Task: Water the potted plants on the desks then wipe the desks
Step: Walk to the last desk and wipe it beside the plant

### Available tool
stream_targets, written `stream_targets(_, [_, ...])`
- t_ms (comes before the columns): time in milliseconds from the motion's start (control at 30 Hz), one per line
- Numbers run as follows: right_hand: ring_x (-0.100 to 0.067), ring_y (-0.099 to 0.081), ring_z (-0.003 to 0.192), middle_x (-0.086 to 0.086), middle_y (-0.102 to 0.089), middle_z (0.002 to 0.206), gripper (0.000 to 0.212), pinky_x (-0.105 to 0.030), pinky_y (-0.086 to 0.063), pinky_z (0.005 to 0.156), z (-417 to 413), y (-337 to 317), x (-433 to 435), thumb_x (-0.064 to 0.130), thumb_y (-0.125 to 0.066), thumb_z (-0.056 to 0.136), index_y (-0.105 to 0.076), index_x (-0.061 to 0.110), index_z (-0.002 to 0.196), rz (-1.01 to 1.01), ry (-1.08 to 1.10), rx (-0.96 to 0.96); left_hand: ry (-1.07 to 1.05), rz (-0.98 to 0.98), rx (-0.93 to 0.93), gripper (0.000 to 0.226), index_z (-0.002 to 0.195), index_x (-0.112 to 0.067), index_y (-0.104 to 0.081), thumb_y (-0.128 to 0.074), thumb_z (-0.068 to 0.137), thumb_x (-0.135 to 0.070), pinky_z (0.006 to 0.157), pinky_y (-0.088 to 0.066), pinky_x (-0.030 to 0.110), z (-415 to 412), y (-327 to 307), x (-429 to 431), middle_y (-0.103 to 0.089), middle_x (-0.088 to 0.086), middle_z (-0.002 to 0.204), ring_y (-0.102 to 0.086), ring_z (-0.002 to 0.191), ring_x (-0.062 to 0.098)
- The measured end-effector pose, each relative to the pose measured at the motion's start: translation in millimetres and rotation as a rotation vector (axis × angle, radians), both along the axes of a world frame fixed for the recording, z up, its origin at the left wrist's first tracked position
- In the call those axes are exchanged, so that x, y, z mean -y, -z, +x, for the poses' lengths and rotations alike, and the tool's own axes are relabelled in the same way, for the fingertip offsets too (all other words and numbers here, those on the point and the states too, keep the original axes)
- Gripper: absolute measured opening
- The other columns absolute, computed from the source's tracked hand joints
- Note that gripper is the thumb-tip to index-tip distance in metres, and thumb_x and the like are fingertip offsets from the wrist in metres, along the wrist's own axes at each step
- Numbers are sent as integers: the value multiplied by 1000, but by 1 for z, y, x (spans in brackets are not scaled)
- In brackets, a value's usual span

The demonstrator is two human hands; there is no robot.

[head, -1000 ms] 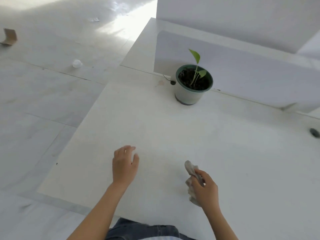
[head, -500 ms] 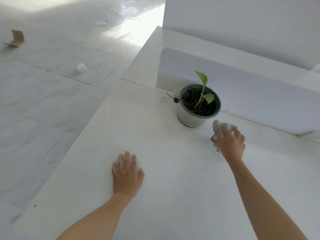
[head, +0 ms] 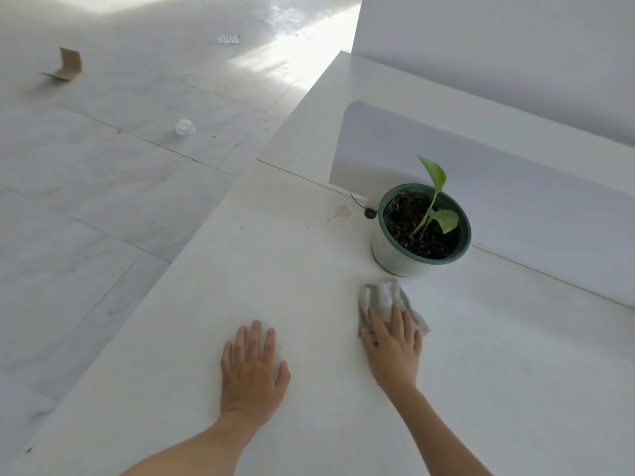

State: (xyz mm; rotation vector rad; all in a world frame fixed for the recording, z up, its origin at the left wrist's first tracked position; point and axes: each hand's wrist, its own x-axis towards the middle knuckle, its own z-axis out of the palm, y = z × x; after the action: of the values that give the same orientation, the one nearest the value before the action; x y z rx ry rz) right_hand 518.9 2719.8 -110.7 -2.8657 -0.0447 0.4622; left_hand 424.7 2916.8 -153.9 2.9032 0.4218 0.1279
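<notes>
To your left, the floor has large pale tiles with thin dark joints. A bright patch of light falls on it far ahead. A bent piece of cardboard and a small crumpled white object lie there, well apart. A white divider panel stands at the back of the pale worktop, with a white wall beyond.

No writing, brand or number can be read from where I stand. The only thing that looks printed is a small pale slip lying on the floor, well beyond the far end of the desk. It carries a row of dark marks that might be letters or a code, but they are too small and blurred to make out.
</notes>
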Motion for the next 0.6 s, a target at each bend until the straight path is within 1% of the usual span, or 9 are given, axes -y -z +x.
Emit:
stream_targets(67, [-26, -3, 145, -8, -12, 156, 74, -42, -5, 115, -3, -2, -21, 60, -4, 75, -29, 36, 140, 35, -136, -9, 1, 18, 11, 56, 118, -10, -44, -36, 70, -38, 92, -26, 47, 0, 1, 0, -64, 20, 118, -38, 115, 33])
stream_targets(100, [-25, -3, 145, -8, -11, 157, 75, -42, -5, 115, 5, -2, -29, 60, -3, 75, -29, 35, 140, 36, -177, -6, 1, 27, 14, 56, 118, -11, -44, -36, 70, -39, 92, -26, 47, 0, 2, 0, -64, 20, 118, -38, 115, 32])
stream_targets(167, [-26, -1, 145, -9, -7, 157, 59, -43, -5, 115, 34, 1, -41, 55, -18, 88, -25, 34, 142, -5, -227, 2, 0, 38, 14, 56, 118, -11, -44, -36, 70, -39, 92, -26, 47, 0, 2, -1, -64, 19, 119, -38, 116, 32])
stream_targets(233, [-28, -3, 144, -12, -7, 156, 53, -43, -6, 115, 66, 3, -52, 46, -29, 94, -20, 32, 144, -52, -241, 37, 1, 42, 21, 56, 118, -12, -44, -36, 70, -39, 92, -26, 47, 0, 3, 0, -64, 18, 119, -38, 116, 31])
stream_targets(333, [-30, -4, 143, -11, -7, 156, 53, -43, -9, 115, 100, 2, -70, 44, -30, 94, -18, 32, 144, -22, -153, 1, -5, 42, 25, 56, 119, -13, -43, -36, 70, -40, 93, -26, 46, 0, 5, -1, -64, 18, 120, -37, 117, 31])
stream_targets(400, [-30, -4, 143, -11, -6, 156, 51, -43, -10, 115, 108, 3, -81, 43, -28, 95, -18, 32, 144, -17, -113, -26, -7, 43, 19, 56, 119, -13, -43, -37, 71, -40, 94, -26, 46, 0, 6, -1, -64, 17, 121, -37, 117, 31])
stream_targets(467, [-30, -2, 143, -10, -5, 156, 51, -43, -7, 116, 107, 5, -85, 41, -28, 95, -17, 32, 144, -31, -103, -9, -4, 41, 5, 56, 120, -13, -43, -37, 71, -41, 94, -26, 46, 0, 7, -1, -63, 17, 122, -37, 118, 31])
stream_targets(533, [-30, -2, 143, -8, -5, 157, 49, -43, -6, 116, 97, 6, -81, 39, -29, 96, -19, 34, 144, -44, -145, 14, -4, 38, -5, 57, 120, -14, -43, -36, 71, -41, 94, -26, 46, 0, 7, -1, -63, 17, 122, -37, 118, 31])
stream_targets(600, [-31, -8, 143, -7, -12, 156, 47, -44, -11, 114, 84, 7, -70, 38, -31, 95, -27, 35, 141, -15, -231, 36, -3, 35, -13, 57, 120, -14, -43, -36, 71, -41, 94, -26, 46, 0, 7, -1, -63, 17, 123, -37, 118, 31])
